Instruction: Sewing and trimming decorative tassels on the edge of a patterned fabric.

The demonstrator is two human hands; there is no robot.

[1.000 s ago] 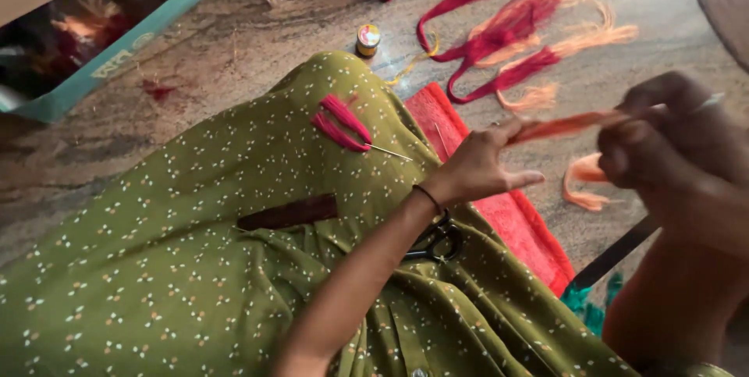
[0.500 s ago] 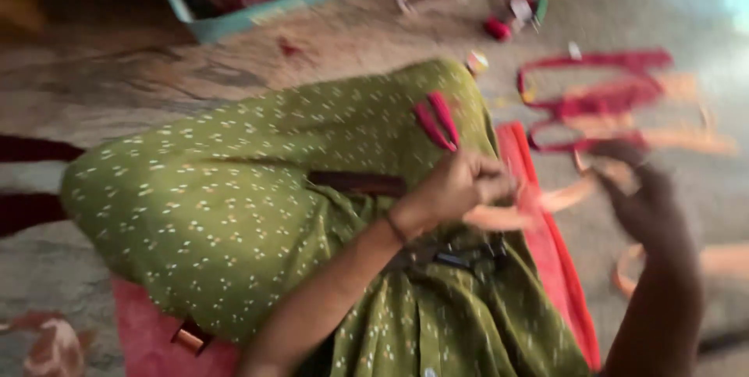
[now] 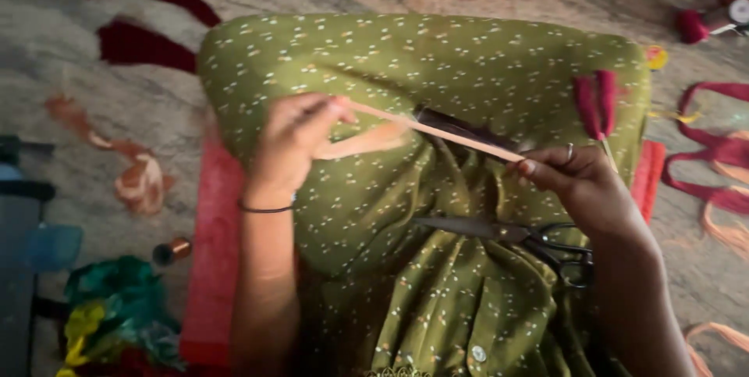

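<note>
Peach ribbon [image 3: 437, 131] is held taut across the green-clad lap [image 3: 437, 65], running from 10 o'clock to 4 o'clock. Left hand [image 3: 292, 143] is closed, pinching one end, slack looping below; right hand [image 3: 581, 182] is closed, pinching the other. Judged light, soft and limp: grip at the ends to keep tension. Scissors [image 3: 507, 236] lie at 5 o'clock, just below the right hand.
</note>
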